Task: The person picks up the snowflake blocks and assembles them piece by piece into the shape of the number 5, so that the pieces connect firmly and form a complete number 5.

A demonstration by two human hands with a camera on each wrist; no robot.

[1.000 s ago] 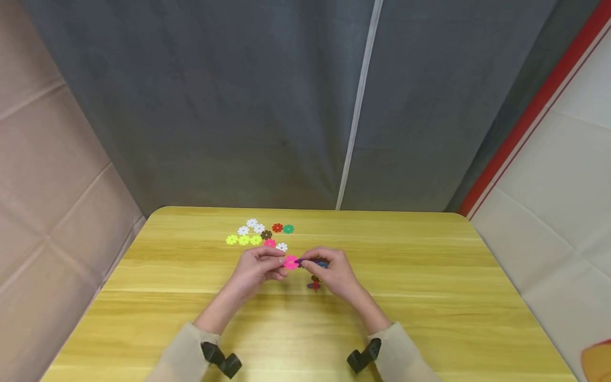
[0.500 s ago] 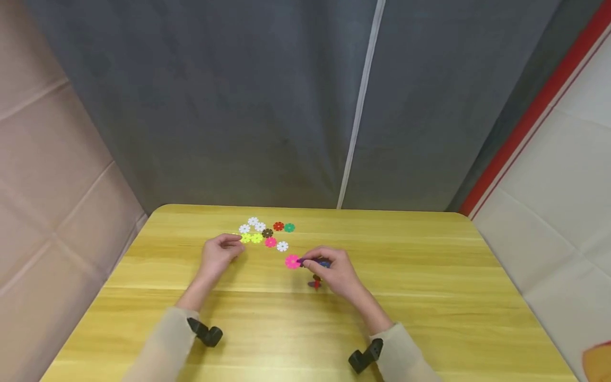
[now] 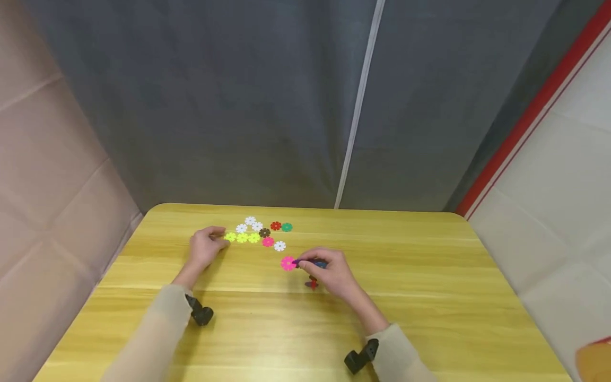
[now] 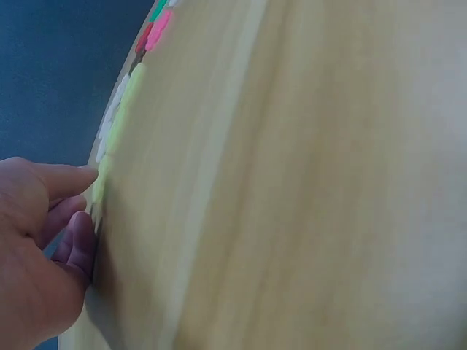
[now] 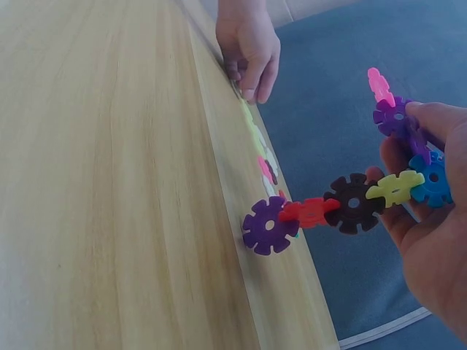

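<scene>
On the yellow wooden table (image 3: 429, 297) before grey curtains (image 3: 238, 106), the left hand (image 3: 202, 248) pinches a yellow disc (image 3: 231, 237); the right hand (image 3: 329, 273) grips the disc chain (image 5: 350, 204).

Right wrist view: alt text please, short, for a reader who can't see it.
The right hand holds a chain of interlocked flower-shaped plastic discs in pink, purple, blue, yellow-green, black and red, its lowest purple disc touching the wooden table. Farther off, the left hand touches a row of loose discs lying flat on the table.
</scene>
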